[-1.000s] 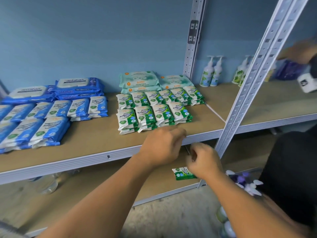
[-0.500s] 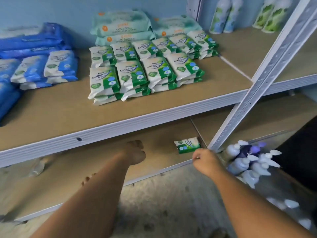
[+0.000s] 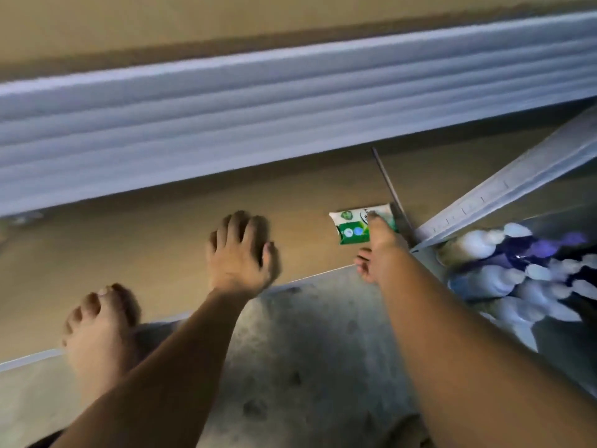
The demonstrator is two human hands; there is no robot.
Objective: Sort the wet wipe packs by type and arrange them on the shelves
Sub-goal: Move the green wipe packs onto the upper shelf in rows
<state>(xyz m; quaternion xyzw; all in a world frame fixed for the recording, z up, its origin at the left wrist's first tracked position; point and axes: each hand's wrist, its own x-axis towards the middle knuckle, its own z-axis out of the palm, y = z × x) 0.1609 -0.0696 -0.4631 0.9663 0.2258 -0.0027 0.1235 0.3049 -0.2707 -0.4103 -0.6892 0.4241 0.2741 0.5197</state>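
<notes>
One small green and white wet wipe pack (image 3: 350, 227) lies flat on the brown lower shelf board (image 3: 145, 240), near the seam between two boards. My right hand (image 3: 376, 250) reaches over the shelf's front edge, and its outstretched fingertip touches the pack's right part. The pack still lies on the board. My left hand (image 3: 240, 252) rests palm down on the same board, to the left of the pack, fingers relaxed and holding nothing. The stacked packs on the upper shelf are out of view.
The upper shelf's white metal front beam (image 3: 290, 108) runs across just above the hands. A slanted white upright post (image 3: 517, 185) stands right of the pack. Blurred white-capped bottles (image 3: 517, 273) lie at the right. A bare foot (image 3: 97, 328) rests on the shelf edge; grey floor (image 3: 307, 350) lies below.
The view has dropped to the lower shelf. My right hand has moved forward onto the green pack. My left hand has come down onto the lower board.
</notes>
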